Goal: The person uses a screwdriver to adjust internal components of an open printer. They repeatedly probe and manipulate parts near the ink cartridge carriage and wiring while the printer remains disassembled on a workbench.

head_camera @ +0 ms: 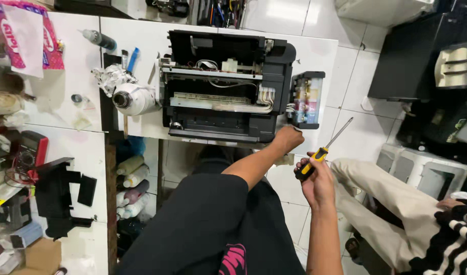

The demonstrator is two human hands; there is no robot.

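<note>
While the left hand closes on the printer's lower-right corner, the right grips a screwdriver; bulky, rigid, probably heavy, with fragile exposed innards.

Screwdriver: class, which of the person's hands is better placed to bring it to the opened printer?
Right, probably. The right hand already grips the screwdriver, shaft aimed towards the printer. The left hand rests bare on the printer's front corner.
</note>
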